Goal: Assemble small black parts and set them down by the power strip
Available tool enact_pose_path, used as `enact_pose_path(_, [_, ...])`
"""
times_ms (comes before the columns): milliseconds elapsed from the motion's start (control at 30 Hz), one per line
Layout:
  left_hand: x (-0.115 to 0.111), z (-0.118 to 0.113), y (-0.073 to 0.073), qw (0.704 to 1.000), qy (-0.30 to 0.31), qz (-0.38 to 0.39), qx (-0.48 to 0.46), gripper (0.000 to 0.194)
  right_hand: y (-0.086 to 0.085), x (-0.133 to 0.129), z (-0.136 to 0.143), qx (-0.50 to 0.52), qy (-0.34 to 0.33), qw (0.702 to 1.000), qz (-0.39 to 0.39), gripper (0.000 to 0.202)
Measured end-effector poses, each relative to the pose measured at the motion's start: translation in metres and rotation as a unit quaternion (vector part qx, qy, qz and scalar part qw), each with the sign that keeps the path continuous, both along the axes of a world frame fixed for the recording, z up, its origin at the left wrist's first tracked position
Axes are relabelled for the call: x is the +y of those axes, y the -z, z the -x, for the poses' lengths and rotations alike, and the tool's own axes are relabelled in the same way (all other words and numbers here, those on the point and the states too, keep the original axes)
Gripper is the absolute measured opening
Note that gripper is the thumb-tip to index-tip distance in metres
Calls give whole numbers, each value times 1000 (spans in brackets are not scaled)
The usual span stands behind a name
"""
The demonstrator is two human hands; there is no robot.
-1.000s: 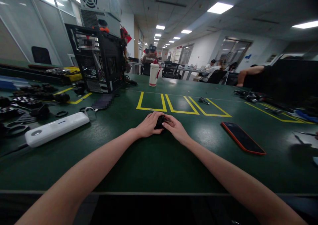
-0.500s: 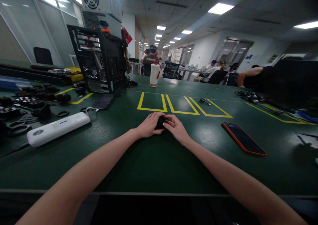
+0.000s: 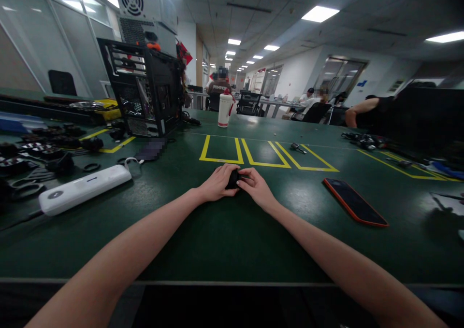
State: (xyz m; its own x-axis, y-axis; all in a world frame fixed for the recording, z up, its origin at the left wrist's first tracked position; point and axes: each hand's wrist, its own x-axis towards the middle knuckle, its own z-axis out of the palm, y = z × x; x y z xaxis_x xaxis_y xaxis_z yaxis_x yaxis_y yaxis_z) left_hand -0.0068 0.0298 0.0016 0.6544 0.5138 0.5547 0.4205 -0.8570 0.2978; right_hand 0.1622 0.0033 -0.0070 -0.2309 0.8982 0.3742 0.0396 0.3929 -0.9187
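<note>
On the green table, my left hand is wrapped round a small black rounded part, mostly covered by the fingers, so its exact kind does not show. From the other side, my right hand meets it with thumb and fingers closed in a pinch at its right edge. Whatever lies between those fingertips is too small to make out. Just beyond my hands are yellow tape outlines on the tabletop. A small dark metallic piece lies in the rightmost of these.
A phone with an orange edge lies to the right. On the left are a white power strip, several black parts and an open computer case. A white bottle stands further back. Someone's arm is at far right.
Both hands keep almost the same place and grip. The black part looks slightly turned between them, showing a rounder side. The view has shifted a little.
</note>
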Motion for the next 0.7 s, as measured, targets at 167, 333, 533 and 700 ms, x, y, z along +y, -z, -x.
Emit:
enact_pose_path(167, [0, 1, 0, 1000, 1, -3, 0, 56, -1, 1, 0, -22, -3, 1000, 7, 33])
enact_pose_path(333, [-1, 0, 0, 1000, 1, -3, -1, 56, 1, 0, 1, 7, -10, 1000, 2, 28])
enact_pose_path(533, [0, 0, 0, 1000, 1, -7, -3, 55, 0, -1, 1, 4, 5, 1000, -19, 24])
enact_pose_path(700, [1, 0, 2, 1000, -6, -6, 3, 56, 2, 1, 0, -30, 5, 1000, -5, 33])
